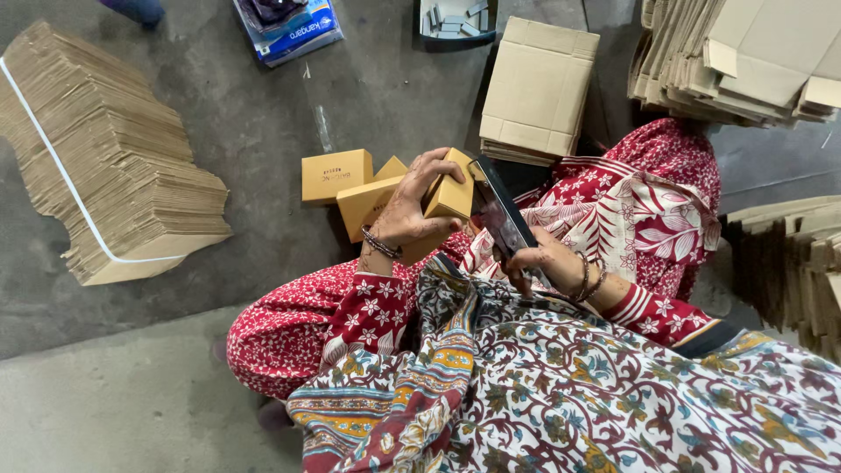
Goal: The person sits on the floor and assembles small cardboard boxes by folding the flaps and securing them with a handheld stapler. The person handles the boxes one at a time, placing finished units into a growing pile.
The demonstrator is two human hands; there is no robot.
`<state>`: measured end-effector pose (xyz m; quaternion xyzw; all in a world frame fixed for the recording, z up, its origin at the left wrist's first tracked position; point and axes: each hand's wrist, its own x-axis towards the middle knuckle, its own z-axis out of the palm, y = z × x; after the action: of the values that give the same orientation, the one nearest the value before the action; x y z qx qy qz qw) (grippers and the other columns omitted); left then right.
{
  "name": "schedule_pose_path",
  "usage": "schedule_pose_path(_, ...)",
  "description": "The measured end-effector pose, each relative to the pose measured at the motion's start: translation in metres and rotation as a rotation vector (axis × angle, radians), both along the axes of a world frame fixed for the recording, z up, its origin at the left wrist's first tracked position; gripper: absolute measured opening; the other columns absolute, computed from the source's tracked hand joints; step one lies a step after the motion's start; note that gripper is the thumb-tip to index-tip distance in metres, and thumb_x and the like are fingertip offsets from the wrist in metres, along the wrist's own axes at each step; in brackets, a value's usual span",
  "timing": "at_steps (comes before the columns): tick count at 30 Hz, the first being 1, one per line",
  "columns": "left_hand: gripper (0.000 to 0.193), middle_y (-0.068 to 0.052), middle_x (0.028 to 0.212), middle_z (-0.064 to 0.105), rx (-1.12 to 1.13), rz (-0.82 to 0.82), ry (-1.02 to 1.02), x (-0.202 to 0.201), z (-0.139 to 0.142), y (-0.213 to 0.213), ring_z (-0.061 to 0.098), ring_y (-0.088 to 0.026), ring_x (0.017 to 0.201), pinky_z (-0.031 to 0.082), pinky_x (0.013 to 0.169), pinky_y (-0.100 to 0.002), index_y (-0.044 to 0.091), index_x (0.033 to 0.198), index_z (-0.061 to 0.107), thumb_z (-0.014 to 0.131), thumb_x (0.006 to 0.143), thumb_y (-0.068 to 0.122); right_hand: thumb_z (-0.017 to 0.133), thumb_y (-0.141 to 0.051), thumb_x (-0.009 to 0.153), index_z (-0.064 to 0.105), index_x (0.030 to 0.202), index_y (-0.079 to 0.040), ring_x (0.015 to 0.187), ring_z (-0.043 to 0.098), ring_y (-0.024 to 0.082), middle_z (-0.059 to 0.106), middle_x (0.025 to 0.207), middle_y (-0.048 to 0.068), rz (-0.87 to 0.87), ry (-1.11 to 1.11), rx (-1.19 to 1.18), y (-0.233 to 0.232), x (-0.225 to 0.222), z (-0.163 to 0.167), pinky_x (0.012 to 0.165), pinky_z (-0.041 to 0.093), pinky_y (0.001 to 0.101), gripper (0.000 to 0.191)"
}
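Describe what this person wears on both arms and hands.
Both sleeves are red with small white flowers and striped red-and-white cuffs. The left hand has a dark beaded bracelet at the wrist. The right hand has thin metal bangles at the wrist. No gloves.

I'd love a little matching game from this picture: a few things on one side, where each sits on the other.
Things:
1. small yellow box
2. dark flat item
3. strapped cardboard stack
4. blue packet

Places:
A. top edge, on the floor
B. far left on the floor
C. in the left hand
D. in the right hand

Pairs: 1-C, 2-D, 3-B, 4-A
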<state>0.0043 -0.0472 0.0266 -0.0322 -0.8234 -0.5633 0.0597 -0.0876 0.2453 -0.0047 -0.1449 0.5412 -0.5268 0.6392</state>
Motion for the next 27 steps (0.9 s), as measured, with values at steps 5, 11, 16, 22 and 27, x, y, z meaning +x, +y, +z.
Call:
schedule_pose_path(5, 0.072, -0.018, 0.154, 0.047, 0.057, 0.012, -0.028, 0.002, -0.002, -0.001, 0.045, -0.038, 0.148, 0.038, 0.122, -0.049, 0.017, 0.13, 0.059, 0.08, 0.08, 0.064, 0.069, -0.005, 0.067, 0.05, 0.138, -0.006, 0.095, 0.062, 0.016, 0.065, 0.106, 0.005, 0.111, -0.076, -0.03, 0.008, -0.001, 0.006, 0.08, 0.055, 0.031, 0.074)
schedule_pose_path(11, 0.069, -0.017, 0.153, 0.049, 0.141, -0.033, -0.032, 0.002, 0.006, -0.004, 0.049, -0.036, 0.146, 0.041, 0.121, -0.046, 0.016, 0.129, 0.058, 0.079, 0.081, 0.062, 0.066, -0.002, 0.071, 0.054, 0.131, -0.006, 0.09, 0.068, 0.014, 0.071, 0.105, 0.007, 0.165, -0.092, -0.085, 0.013, 0.002, 0.021, 0.073, 0.056, 0.0289, 0.061)
schedule_pose_path(16, 0.071, -0.015, 0.152, 0.048, 0.178, -0.062, 0.021, 0.001, 0.002, -0.002, 0.05, -0.034, 0.144, 0.041, 0.121, -0.045, 0.016, 0.129, 0.057, 0.08, 0.08, 0.061, 0.075, -0.012, 0.09, 0.065, 0.108, 0.0, 0.064, 0.066, 0.014, 0.069, 0.08, 0.007, 0.146, 0.152, -0.018, 0.005, 0.023, 0.029, 0.057, 0.054, 0.029, 0.024)
schedule_pose_path(22, 0.072, -0.015, 0.154, 0.05, 0.181, 0.006, -0.016, 0.002, -0.016, -0.001, 0.047, -0.036, 0.148, 0.04, 0.123, -0.049, 0.016, 0.134, 0.06, 0.083, 0.078, 0.057, 0.074, -0.016, 0.087, 0.062, 0.116, -0.001, 0.07, 0.063, 0.015, 0.065, 0.084, 0.008, 0.137, 0.02, -0.075, -0.005, 0.015, 0.026, 0.063, 0.052, 0.0306, 0.035)
schedule_pose_path(27, 0.098, -0.012, 0.164, 0.035, 0.345, 0.233, 0.125, -0.002, -0.013, -0.008, 0.042, -0.031, 0.149, 0.048, 0.123, -0.051, 0.02, 0.154, 0.038, 0.091, 0.071, 0.027, 0.08, -0.032, 0.073, 0.05, 0.143, -0.004, 0.102, 0.059, 0.016, 0.06, 0.11, 0.004, -0.124, 0.26, -0.077, -0.034, -0.038, -0.008, 0.091, 0.049, 0.0322, 0.081)
